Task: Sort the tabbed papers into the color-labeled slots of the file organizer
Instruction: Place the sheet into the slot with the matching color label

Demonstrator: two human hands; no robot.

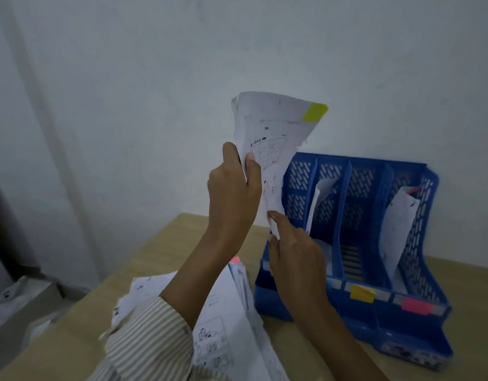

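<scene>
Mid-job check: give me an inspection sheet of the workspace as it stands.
Surface: wooden table, paper-strewn.
Job's things: yellow-tabbed paper raised; blue file organizer with yellow label and pink label; sheets stand in two slots; loose paper pile.
Clutter: nothing seen.
Hands: left hand grips the paper; right hand pinches its lower corner.
Cables: nothing seen.
Surroundings: white wall; dim objects at left, unclear.

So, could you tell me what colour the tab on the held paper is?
Yellow tab, head view.
</scene>
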